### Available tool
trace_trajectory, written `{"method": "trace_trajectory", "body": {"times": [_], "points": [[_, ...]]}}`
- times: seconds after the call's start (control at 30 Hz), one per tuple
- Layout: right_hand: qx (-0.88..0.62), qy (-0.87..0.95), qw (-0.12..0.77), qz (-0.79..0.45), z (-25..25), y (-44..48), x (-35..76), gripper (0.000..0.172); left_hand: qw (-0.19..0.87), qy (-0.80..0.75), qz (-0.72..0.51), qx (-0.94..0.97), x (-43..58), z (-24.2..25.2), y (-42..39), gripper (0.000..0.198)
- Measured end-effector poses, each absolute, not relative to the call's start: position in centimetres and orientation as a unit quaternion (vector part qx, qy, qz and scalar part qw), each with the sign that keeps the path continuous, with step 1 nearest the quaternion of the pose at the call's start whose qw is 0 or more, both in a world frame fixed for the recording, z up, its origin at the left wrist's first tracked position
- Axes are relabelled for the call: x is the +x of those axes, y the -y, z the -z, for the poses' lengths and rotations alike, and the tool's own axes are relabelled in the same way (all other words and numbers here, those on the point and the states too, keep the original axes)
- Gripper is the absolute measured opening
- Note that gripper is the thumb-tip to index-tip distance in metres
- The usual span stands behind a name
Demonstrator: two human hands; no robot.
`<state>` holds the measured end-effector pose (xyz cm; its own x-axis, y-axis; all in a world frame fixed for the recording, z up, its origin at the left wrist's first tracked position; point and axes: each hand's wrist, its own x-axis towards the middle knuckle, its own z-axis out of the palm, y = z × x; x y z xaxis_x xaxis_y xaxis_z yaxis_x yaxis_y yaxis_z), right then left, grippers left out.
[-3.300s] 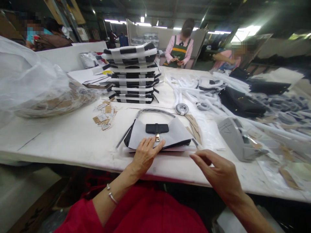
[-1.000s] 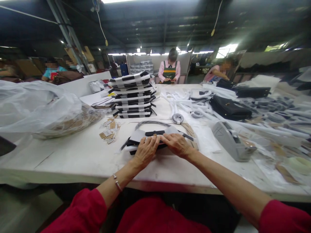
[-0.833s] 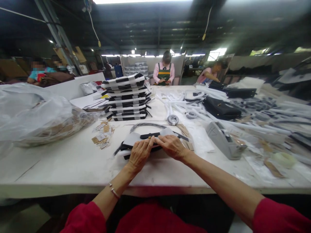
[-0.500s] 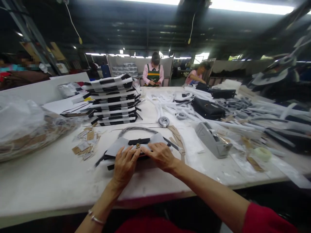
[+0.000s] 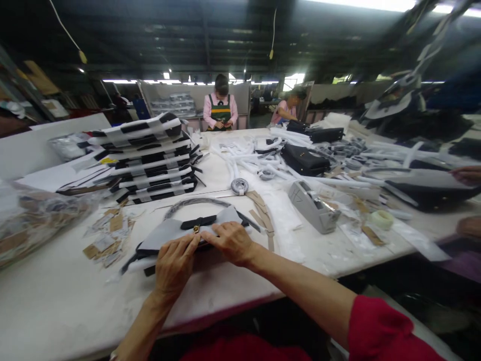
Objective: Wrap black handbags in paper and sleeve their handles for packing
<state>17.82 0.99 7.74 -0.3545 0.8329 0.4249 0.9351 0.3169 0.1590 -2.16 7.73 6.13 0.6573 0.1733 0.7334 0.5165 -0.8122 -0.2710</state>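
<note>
A dark handbag (image 5: 158,235) lies on the table in front of me, a pale grey sheet covering much of its top. Across the middle runs a black strap (image 5: 198,221) with a small gold-coloured clasp (image 5: 196,229). A wrapped handle (image 5: 199,201) arches out on the far side. My left hand (image 5: 175,263) grips the bag's near edge, its fingers bent over the top just left of the clasp. On the right of the clasp, my right hand (image 5: 231,243) presses the same edge with bent fingers. Both thumbs are mostly hidden.
Wrapped bags stand in a stack (image 5: 150,160) at the left, behind loose tags (image 5: 108,238). A grey tape dispenser (image 5: 313,208) sits to the right, near a tape roll (image 5: 381,219). At the right edge a co-worker's hand (image 5: 468,174) touches another bag (image 5: 428,190). Two people work farther back.
The view has swung to the right, so everything sits farther left. My hands stay on the handbag beside the clasp. A co-worker's hand and another bag now show at the right edge.
</note>
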Motion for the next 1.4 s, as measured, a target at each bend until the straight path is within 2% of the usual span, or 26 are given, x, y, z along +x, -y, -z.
{"method": "trace_trajectory", "body": {"times": [0.17, 0.37, 0.6, 0.9, 1.2, 1.4], "points": [[-0.547, 0.801, 0.146, 0.194, -7.5, -0.7, 17.6, 0.032, 0.249, 0.248, 0.339, -0.873, -2.0, -5.4, -6.7, 0.041], [-0.538, 0.8, 0.165, 0.21, -6.8, -0.4, 18.0, 0.032, 0.232, 0.249, 0.354, -0.871, -1.5, -5.2, -6.0, 0.034], [-0.535, 0.791, 0.194, 0.227, -6.1, -0.3, 18.2, 0.03, 0.241, 0.248, 0.348, -0.872, -1.5, -5.0, -6.3, 0.034], [-0.535, 0.81, 0.162, 0.178, -7.0, -0.7, 18.2, 0.03, 0.254, 0.319, 0.31, -0.859, -0.8, -4.0, -4.8, 0.036], [-0.539, 0.806, 0.162, 0.185, -6.6, -0.1, 18.2, 0.03, 0.242, 0.292, 0.328, -0.865, -1.2, -3.8, -5.6, 0.031], [-0.546, 0.798, 0.167, 0.196, -7.0, -0.1, 17.8, 0.032, 0.221, 0.284, 0.336, -0.87, -1.2, -3.7, -5.8, 0.039]]}}
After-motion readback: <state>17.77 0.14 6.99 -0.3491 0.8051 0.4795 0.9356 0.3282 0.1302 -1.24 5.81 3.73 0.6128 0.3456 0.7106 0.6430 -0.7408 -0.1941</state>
